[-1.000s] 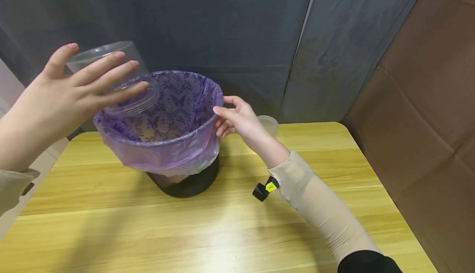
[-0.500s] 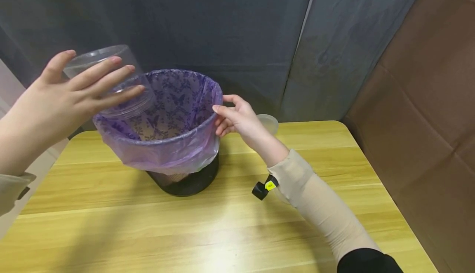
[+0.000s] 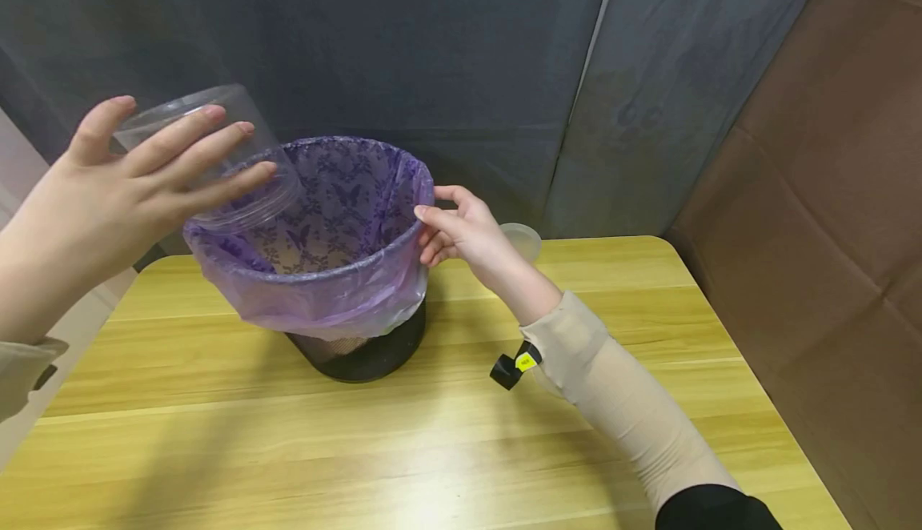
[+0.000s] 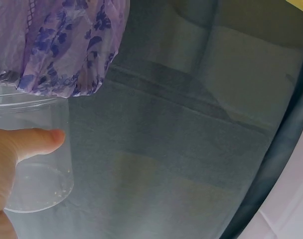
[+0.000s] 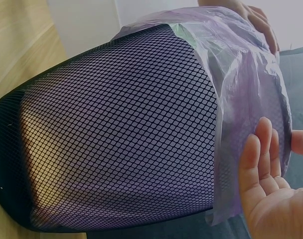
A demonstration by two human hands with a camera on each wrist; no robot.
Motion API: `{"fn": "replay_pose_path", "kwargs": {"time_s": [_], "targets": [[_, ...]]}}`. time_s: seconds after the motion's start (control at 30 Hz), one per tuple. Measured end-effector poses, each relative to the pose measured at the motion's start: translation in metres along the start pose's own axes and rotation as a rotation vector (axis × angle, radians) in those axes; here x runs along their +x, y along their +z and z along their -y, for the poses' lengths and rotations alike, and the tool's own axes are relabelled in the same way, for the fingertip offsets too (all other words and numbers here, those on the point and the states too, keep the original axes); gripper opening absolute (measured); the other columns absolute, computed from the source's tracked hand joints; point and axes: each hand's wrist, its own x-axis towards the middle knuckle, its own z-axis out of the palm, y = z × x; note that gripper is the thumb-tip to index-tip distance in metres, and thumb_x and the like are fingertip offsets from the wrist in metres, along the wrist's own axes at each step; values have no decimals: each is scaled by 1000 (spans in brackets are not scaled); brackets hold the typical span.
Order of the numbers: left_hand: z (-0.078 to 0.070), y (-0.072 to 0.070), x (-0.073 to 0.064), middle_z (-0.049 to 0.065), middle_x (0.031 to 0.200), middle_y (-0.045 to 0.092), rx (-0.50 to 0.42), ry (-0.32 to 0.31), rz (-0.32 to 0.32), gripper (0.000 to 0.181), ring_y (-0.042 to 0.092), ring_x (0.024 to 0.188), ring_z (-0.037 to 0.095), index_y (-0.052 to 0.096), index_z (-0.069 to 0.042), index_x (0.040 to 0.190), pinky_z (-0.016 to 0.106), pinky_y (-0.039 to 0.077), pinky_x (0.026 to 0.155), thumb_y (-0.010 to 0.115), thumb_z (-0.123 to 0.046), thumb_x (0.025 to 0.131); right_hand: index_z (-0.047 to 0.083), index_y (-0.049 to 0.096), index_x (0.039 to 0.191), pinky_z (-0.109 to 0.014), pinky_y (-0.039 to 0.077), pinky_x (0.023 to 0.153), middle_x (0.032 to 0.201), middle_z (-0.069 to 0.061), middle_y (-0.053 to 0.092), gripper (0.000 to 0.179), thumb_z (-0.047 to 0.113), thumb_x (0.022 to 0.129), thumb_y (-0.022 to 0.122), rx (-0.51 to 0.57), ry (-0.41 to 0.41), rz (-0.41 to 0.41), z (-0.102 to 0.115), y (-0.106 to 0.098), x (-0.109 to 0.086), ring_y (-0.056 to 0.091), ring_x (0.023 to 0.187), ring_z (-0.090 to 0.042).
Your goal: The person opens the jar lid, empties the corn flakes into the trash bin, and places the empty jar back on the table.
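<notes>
My left hand [image 3: 137, 170] holds a clear plastic jar [image 3: 248, 126], its thumb and spread fingers around the wall. The jar is tipped, with its ringed mouth down over the left part of a trash can [image 3: 356, 358] and its base raised. In the left wrist view, small pale specks show near the base of the jar [image 4: 47, 186]. A purple patterned trash bag [image 3: 324, 306] lines the black mesh can and folds over its rim. My right hand [image 3: 468, 234] pinches the can's right rim through the bag, thumb on the near side.
A translucent round lid [image 3: 524, 240] lies on the wooden table [image 3: 612, 354] behind my right wrist. A dark grey fabric partition [image 3: 432, 50] stands behind, and a brown one [image 3: 814, 170] on the right. A black wrist camera [image 3: 507, 371] hangs under my right sleeve.
My left hand and the jar have shifted slightly to the left, still over the can. The right hand keeps its grip on the rim, and the can stands in place.
</notes>
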Motion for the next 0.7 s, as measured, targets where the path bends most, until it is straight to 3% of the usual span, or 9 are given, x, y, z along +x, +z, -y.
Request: {"fn": "replay_pose_path", "kwargs": {"time_s": [0.13, 0.2, 0.27, 0.37, 0.43, 0.47, 0.6, 0.7], "targets": [[0, 4, -6, 11, 155, 23, 20, -19, 6, 120, 27, 138, 27, 9, -21, 154, 53, 21, 109, 49, 33, 54, -1, 38, 130, -29, 52, 49, 65, -11, 58, 41, 5, 94, 56, 1, -2, 3, 0, 0, 0, 56, 46, -16], [-2, 5, -9, 16, 155, 22, 177, -22, 47, 111, 27, 138, 28, 4, -12, 153, 48, 24, 109, 50, 31, 62, 0, 38, 130, -29, 52, 49, 65, -11, 58, 41, 5, 94, 56, 0, -2, 4, 0, 1, -1, 57, 46, -16], [-4, 5, -9, 16, 154, 23, 170, -57, 13, 101, 27, 138, 26, 8, -12, 153, 47, 25, 109, 45, 31, 70, 0, 38, 130, -29, 52, 49, 65, -11, 58, 41, 5, 94, 56, -2, 0, 5, 0, 1, -1, 57, 46, -16], [-7, 4, -3, 13, 151, 30, 123, -123, -83, 89, 29, 137, 26, 21, -15, 151, 48, 24, 108, 45, 27, 76, 0, 38, 130, -29, 52, 49, 66, -11, 58, 41, 6, 94, 57, -4, 1, 5, 0, 1, -1, 57, 46, -17], [-8, 1, 3, 10, 147, 34, -71, -158, -194, 85, 30, 135, 27, 33, -23, 147, 54, 22, 105, 43, 24, 77, 0, 38, 130, -29, 52, 49, 66, -11, 58, 41, 6, 94, 57, -5, 1, 6, 0, 1, -1, 57, 46, -16], [-9, 0, 5, 11, 146, 35, -91, -171, -215, 84, 31, 134, 28, 35, -22, 146, 56, 21, 104, 45, 23, 76, 0, 38, 130, -29, 52, 49, 66, -11, 58, 41, 6, 94, 57, -6, 0, 6, 1, 1, -2, 57, 46, -16], [-12, -3, 8, 12, 142, 38, -131, -222, -251, 87, 31, 133, 28, 35, -22, 145, 58, 22, 100, 51, 22, 72, 0, 38, 130, -29, 52, 49, 66, -11, 58, 41, 6, 94, 57, -7, -1, 8, 1, 1, -1, 57, 46, -16], [-12, -3, 6, 13, 147, 34, -201, -257, -242, 96, 27, 136, 29, 35, -21, 146, 60, 17, 102, 59, 19, 62, 0, 38, 130, -28, 52, 49, 66, -11, 58, 41, 6, 94, 57, -4, 2, 9, 1, 0, -1, 57, 46, -17]]}}
